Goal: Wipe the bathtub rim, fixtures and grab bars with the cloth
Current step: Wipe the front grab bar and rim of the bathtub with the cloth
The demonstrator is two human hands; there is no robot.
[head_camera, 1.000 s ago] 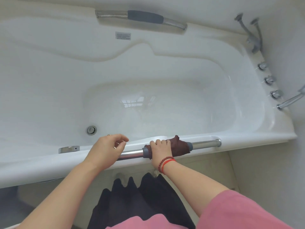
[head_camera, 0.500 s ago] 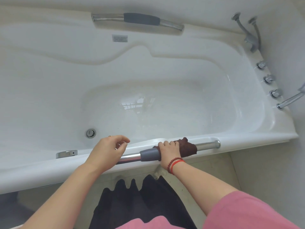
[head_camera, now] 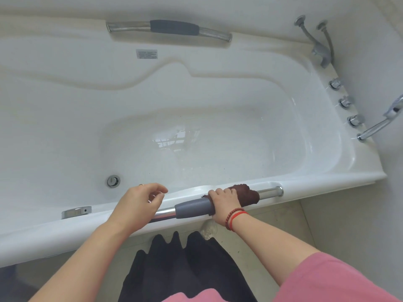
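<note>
Right hand gripping cloth on grab bar, tub label unreadable

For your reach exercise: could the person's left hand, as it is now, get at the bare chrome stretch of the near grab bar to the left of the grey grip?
Probably yes. The left hand hovers right over that chrome stretch of the near grab bar, holding nothing, and the right hand with the cloth works farther right.

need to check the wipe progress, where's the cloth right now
In the head view the dark red cloth is wrapped on the near grab bar, right of centre, gripped by the right hand between the bar's grey sleeve and its right chrome end.
</note>
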